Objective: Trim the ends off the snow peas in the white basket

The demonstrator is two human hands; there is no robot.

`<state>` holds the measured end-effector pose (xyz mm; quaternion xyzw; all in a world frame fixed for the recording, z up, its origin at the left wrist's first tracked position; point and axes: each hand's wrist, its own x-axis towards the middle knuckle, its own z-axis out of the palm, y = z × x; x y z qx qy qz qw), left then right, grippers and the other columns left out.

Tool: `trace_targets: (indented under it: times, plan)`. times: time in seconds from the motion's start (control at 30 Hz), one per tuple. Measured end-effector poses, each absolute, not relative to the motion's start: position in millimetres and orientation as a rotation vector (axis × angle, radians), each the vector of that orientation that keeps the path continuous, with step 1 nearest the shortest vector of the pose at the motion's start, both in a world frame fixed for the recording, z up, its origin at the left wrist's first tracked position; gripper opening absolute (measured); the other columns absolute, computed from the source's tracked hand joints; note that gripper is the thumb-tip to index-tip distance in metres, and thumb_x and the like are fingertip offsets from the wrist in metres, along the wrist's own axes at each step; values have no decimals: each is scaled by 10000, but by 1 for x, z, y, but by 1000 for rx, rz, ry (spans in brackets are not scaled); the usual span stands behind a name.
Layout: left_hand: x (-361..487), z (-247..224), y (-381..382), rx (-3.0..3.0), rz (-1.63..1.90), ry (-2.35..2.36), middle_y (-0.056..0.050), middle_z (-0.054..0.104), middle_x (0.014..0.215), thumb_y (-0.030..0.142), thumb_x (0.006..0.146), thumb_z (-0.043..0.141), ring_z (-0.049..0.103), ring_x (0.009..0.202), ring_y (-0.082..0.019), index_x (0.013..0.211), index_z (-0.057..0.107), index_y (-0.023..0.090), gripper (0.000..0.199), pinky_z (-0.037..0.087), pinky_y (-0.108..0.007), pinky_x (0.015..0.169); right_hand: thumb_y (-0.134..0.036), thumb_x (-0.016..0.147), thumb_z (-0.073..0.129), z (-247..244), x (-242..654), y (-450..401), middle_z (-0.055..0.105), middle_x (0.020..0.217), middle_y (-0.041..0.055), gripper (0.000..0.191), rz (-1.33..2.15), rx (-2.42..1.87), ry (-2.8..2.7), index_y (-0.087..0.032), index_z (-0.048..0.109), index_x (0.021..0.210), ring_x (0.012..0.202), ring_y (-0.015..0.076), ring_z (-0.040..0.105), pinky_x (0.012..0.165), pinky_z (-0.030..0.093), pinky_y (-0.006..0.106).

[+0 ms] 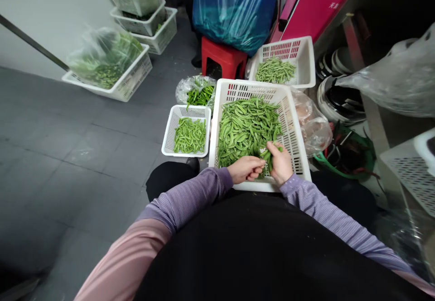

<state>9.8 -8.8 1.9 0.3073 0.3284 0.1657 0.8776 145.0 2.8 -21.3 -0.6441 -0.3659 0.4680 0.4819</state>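
A large white plastic basket (pixel 299 149) stands in front of my body, heaped with green snow peas (pixel 249 122). Over its near right part, my right hand (pixel 282 164) is closed around a few snow pea pods (pixel 268 157) that stick out between thumb and fingers. Beside it, my left hand (pixel 245 169) is closed in a pinch, its fingertips close to the ends of those pods. What lies between the left fingertips is too small to make out.
Left stands a small white basket (pixel 165 140) of pods, with a bag of green peppers (pixel 200 95) behind. Another white basket (pixel 307 61) of pods is beyond, near a red stool (pixel 219 56) bearing a blue bag (pixel 234 11). Bagged greens (pixel 105 59) and stacked baskets (pixel 142 20) are far left.
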Motion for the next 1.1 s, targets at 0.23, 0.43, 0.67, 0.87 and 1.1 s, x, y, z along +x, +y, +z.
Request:
trace_targets:
  times: [0.23,0.43,0.67,0.87,1.1]
  plan:
    - [7,2,-11,670,454,662,65,406,529,270,823,417,322,338,-23,697,436,143,180,202,-158,322,-391,521,751,4,187,13,410,513,-77,406,1358,-1405,-614,-208,418,667,418,62,375,342,295,182]
    - [13,-1,-14,1050,365,861,79,385,486,269,835,383,349,350,-37,677,416,149,201,298,-163,368,-479,580,671,14,154,-20,549,601,-13,376,1359,-1681,-1181,-174,572,776,489,121,467,454,377,262]
    - [-3,12,-6,2141,226,1176,-62,614,879,307,852,386,588,786,-154,952,525,141,239,452,-267,716,-326,743,536,23,161,-12,641,787,84,186,723,-1911,-2273,-160,619,756,758,226,584,688,414,314]
    - [-9,18,1,2510,-61,957,-110,618,932,239,879,273,603,816,-202,938,550,119,307,465,-307,695,-288,788,496,38,153,-15,642,849,110,175,398,-1944,-2825,-167,622,803,776,236,599,612,388,291]
    - [-7,13,-1,2488,-149,868,-119,648,810,229,824,349,603,704,-192,807,610,116,286,447,-289,631,-297,757,532,44,148,-15,652,760,105,149,512,-2013,-2930,-190,634,779,733,236,602,566,365,291]
